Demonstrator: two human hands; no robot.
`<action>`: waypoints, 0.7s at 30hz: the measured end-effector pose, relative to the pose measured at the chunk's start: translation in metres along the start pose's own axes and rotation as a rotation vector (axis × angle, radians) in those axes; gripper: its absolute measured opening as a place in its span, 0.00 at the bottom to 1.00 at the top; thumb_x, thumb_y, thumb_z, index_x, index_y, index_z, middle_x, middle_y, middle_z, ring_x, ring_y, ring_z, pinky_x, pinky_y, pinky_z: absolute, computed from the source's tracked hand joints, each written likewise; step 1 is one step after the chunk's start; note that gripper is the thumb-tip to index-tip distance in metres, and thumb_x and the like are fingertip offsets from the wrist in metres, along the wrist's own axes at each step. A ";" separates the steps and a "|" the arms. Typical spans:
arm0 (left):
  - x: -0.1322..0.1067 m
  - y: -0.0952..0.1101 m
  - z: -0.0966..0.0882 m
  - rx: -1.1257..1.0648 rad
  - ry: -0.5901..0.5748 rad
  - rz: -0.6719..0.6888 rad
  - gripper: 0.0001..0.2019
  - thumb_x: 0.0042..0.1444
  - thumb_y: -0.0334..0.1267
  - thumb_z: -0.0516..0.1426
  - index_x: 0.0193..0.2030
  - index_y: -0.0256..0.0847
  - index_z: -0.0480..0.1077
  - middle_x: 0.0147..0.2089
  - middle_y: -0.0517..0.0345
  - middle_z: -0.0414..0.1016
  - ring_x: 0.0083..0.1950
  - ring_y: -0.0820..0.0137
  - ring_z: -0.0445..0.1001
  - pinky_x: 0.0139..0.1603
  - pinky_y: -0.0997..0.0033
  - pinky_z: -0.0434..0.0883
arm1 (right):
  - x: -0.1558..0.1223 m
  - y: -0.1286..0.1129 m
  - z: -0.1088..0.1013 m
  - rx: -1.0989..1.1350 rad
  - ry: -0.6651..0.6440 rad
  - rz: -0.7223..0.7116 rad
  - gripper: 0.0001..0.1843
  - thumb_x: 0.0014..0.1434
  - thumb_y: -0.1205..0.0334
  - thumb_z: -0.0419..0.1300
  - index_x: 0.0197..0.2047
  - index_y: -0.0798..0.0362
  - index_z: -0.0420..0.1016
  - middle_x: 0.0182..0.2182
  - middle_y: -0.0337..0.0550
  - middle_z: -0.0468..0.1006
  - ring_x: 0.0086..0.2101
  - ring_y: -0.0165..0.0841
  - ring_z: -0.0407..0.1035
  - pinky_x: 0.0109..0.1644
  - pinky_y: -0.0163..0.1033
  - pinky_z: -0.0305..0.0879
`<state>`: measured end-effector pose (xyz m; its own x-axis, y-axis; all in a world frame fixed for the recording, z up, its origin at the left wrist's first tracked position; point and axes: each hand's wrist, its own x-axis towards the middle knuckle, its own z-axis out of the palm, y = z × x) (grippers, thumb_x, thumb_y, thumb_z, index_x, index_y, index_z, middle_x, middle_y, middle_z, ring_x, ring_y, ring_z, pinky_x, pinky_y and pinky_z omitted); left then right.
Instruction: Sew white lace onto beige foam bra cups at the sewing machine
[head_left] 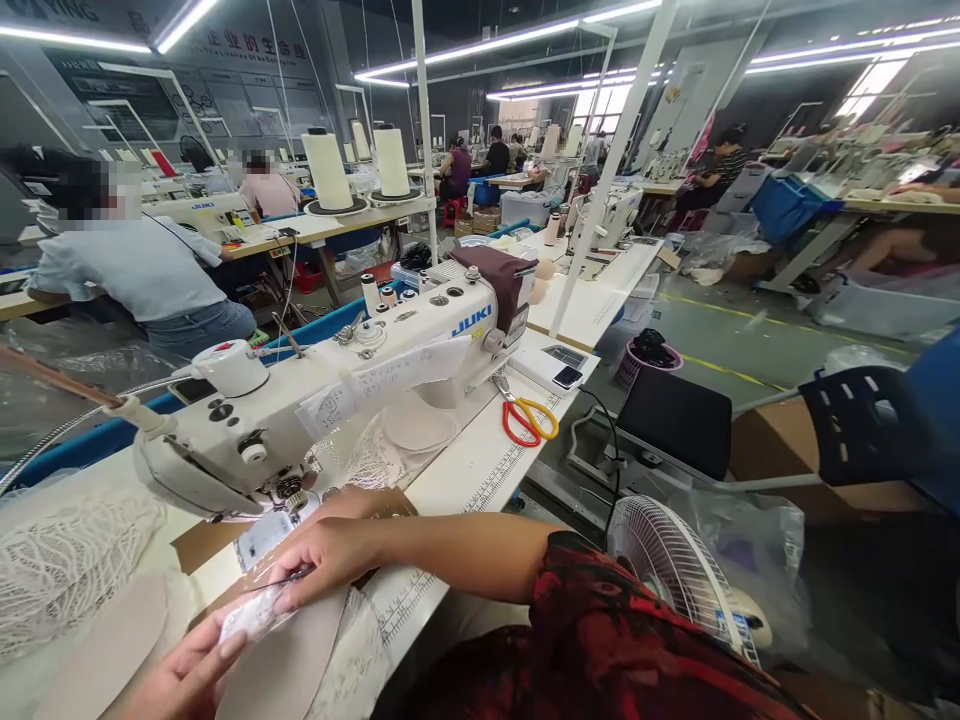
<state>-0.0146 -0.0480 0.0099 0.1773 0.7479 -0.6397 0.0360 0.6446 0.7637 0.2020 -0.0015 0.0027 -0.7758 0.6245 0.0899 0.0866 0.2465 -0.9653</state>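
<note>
My left hand (191, 665) comes in at the bottom left, its thumb and fingers pinching a strip of white lace (253, 615). At the other end of that strip, my right hand (330, 555) is closed, with a thin dark tool (296, 575) showing between thumb and forefinger; its kind I cannot make out. Below both hands hangs a smooth beige cup-shaped piece (289, 660). Just beyond the right hand stands the needle area of a white JUKI sewing machine (390, 350). Another beige piece (112, 650) and white lace (67, 570) lie to the left.
Scissors with red and yellow handles (529, 420) lie on the ruled table edge, near a phone (567, 377). More lace and a beige cup piece (420, 425) rest under the machine arm. A fan (675, 560) and a black-seated chair (675, 420) stand right. Co-workers sit beyond.
</note>
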 end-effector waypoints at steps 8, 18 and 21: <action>-0.006 0.020 0.025 0.188 0.030 0.090 0.38 0.32 0.59 0.67 0.51 0.44 0.70 0.36 0.55 0.81 0.35 0.57 0.79 0.29 0.69 0.74 | 0.000 -0.008 0.005 -0.106 0.163 0.120 0.09 0.55 0.61 0.63 0.37 0.58 0.71 0.34 0.37 0.72 0.36 0.26 0.64 0.39 0.28 0.58; 0.001 0.014 0.007 0.100 0.014 0.114 0.37 0.34 0.56 0.68 0.52 0.43 0.69 0.38 0.55 0.80 0.38 0.57 0.78 0.30 0.69 0.73 | 0.000 -0.007 0.005 -0.244 0.151 0.105 0.12 0.58 0.55 0.58 0.38 0.56 0.73 0.30 0.35 0.71 0.32 0.25 0.63 0.34 0.29 0.56; 0.004 0.016 0.002 0.113 -0.033 0.100 0.39 0.35 0.55 0.68 0.55 0.42 0.68 0.43 0.51 0.80 0.39 0.56 0.78 0.30 0.69 0.73 | 0.001 -0.007 0.003 -0.258 0.135 0.106 0.12 0.58 0.55 0.58 0.38 0.56 0.74 0.30 0.36 0.72 0.32 0.26 0.64 0.34 0.30 0.57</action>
<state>-0.0117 -0.0347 0.0199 0.2176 0.8007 -0.5582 0.1265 0.5440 0.8295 0.1987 -0.0050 0.0092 -0.6655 0.7453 0.0403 0.3319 0.3439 -0.8784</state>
